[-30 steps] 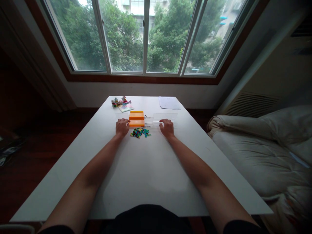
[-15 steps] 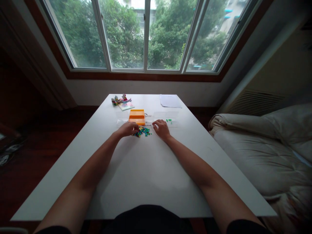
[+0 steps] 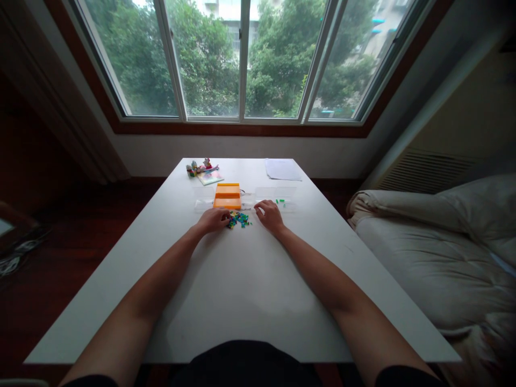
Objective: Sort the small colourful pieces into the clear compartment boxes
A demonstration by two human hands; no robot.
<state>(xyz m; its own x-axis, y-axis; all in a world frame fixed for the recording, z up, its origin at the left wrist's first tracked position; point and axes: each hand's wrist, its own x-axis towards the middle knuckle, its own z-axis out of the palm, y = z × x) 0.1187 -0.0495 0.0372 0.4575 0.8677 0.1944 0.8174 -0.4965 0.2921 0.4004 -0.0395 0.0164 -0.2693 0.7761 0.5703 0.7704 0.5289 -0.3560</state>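
Observation:
A loose pile of small building bricks (image 3: 240, 219), blue, green, yellow and other colours, lies on the white table. At its left edge is my left hand (image 3: 213, 220), fingers curled and drawn together against the pile; whatever is between the fingertips is too small to make out. My right hand (image 3: 270, 215) rests just right of the pile, fingers bent, with a gap between thumb and forefinger and nothing visible in it. Behind the pile sits an orange tray (image 3: 228, 194) with two sections. A few green bricks (image 3: 280, 201) lie in a clear plastic box (image 3: 288, 191) beyond my right hand.
Small toy figures (image 3: 197, 169) and a pale booklet (image 3: 211, 178) stand at the table's far left. White paper sheets (image 3: 282, 169) lie at the far right. Another clear box (image 3: 202, 205) is left of the tray. A sofa (image 3: 427, 247) flanks the table's right side.
My left hand has shifted slightly at the pile's left edge, with its fingers more closed. My right hand stays almost where it was. The whole view has moved a little.

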